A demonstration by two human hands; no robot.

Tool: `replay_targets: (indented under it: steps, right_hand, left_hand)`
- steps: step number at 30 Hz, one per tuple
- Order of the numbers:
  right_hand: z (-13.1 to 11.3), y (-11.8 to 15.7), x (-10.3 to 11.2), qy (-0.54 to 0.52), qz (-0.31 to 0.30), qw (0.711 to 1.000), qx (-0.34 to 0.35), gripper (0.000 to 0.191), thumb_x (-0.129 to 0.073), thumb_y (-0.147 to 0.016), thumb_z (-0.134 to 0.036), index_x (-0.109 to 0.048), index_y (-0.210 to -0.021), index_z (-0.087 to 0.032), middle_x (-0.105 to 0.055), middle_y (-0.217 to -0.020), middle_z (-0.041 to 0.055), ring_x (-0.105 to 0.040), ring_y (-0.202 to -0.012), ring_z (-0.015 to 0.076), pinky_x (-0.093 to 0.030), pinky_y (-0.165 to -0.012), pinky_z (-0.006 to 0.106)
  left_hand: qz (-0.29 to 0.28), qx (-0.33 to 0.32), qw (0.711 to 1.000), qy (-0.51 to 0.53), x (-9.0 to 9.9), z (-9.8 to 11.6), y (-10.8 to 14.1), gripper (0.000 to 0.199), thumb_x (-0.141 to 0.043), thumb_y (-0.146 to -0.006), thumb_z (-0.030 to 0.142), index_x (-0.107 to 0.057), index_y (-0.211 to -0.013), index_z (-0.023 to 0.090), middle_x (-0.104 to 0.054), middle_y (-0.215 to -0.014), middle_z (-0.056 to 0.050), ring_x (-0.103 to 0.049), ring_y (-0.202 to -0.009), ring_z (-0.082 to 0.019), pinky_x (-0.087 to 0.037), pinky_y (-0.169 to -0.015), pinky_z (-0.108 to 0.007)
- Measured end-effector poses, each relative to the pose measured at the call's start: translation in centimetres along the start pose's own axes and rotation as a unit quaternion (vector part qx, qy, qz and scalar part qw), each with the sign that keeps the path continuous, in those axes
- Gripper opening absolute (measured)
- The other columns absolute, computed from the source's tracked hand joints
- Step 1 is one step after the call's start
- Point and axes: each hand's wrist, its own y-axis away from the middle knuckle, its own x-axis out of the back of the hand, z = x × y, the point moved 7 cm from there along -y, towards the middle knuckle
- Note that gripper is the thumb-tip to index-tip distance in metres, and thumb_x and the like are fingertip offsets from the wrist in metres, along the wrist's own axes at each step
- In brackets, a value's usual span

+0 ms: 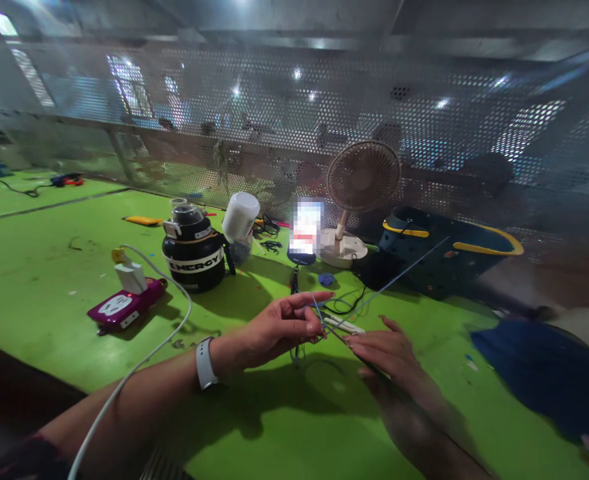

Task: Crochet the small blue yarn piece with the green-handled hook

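Near the middle of the green table, my left hand (287,323) pinches a thin blue cord (397,277), with a loop of it around the extended index finger. The cord runs up to the right, toward the dark blue basket. My right hand (394,357) is just to the right, its fingers closed on a thin dark rod (377,371) that slants down to the lower right. The rod's upper tip meets the cord at my left fingertips. Behind the hands lies a white tool (344,325), partly hidden.
On the green table (244,427) stand a black jug (193,257), a lit phone (306,230), a fan (363,177) and a basket (424,260). A purple power strip (124,307) is at left, with a white cable (164,340) crossing my left forearm. Blue cloth (544,373) lies right.
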Motion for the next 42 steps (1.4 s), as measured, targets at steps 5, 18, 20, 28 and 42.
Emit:
replay_targets:
  steps: [5,18,20,28,42]
  right_hand:
    - [0.2,0.1,-0.2,0.007,-0.002,1.0,0.002,0.017,-0.051,-0.097,-0.032,-0.065,-0.105,-0.026,-0.076,-0.096,0.0032,-0.07,-0.088,0.0191,-0.038,-0.105,0.047]
    - [-0.4,0.0,-0.1,0.039,0.001,0.999,0.008,0.02,-0.055,-0.095,-0.027,-0.064,-0.113,-0.026,-0.075,-0.105,0.0046,-0.07,-0.097,0.0202,-0.038,-0.106,0.046]
    - [-0.3,0.1,-0.1,0.033,0.014,0.999,-0.004,0.019,-0.056,-0.095,-0.026,-0.065,-0.112,-0.026,-0.075,-0.103,0.0042,-0.07,-0.096,0.0205,-0.037,-0.106,0.047]
    - [-0.4,0.1,-0.5,0.008,-0.008,1.0,0.005,0.022,-0.055,-0.096,-0.025,-0.063,-0.117,-0.025,-0.073,-0.111,0.0048,-0.066,-0.103,0.019,-0.034,-0.11,0.045]
    - [-0.1,-0.1,-0.8,0.032,0.003,0.999,-0.003,0.018,-0.052,-0.097,-0.034,-0.065,-0.109,-0.027,-0.077,-0.102,-0.0001,-0.066,-0.096,0.0187,-0.033,-0.109,0.042]
  left_hand:
    - [-0.006,0.0,1.0,-0.023,0.0,0.2,0.0,0.053,-0.079,-0.069,0.007,-0.068,-0.12,0.015,-0.064,-0.07,0.002,-0.059,-0.063,-0.008,-0.045,-0.068,-0.022]
    - [0.06,-0.053,0.993,-0.086,-0.2,-1.0,0.4,0.057,-0.082,-0.069,0.011,-0.066,-0.122,0.019,-0.069,-0.071,0.0,-0.065,-0.069,-0.011,-0.052,-0.072,-0.024]
    - [0.068,-0.055,0.994,-0.072,-0.2,-1.2,0.3,0.056,-0.084,-0.067,0.012,-0.067,-0.12,0.019,-0.069,-0.069,0.001,-0.065,-0.067,-0.01,-0.052,-0.071,-0.024]
    - [0.056,-0.042,0.996,-0.063,0.2,-2.2,0.1,0.052,-0.084,-0.068,0.014,-0.068,-0.118,0.019,-0.07,-0.071,0.002,-0.066,-0.07,-0.009,-0.05,-0.077,-0.025]
    - [0.098,-0.042,0.992,-0.074,0.1,-1.2,0.4,0.056,-0.086,-0.063,0.012,-0.067,-0.116,0.016,-0.071,-0.076,-0.001,-0.066,-0.074,-0.012,-0.049,-0.081,-0.028]
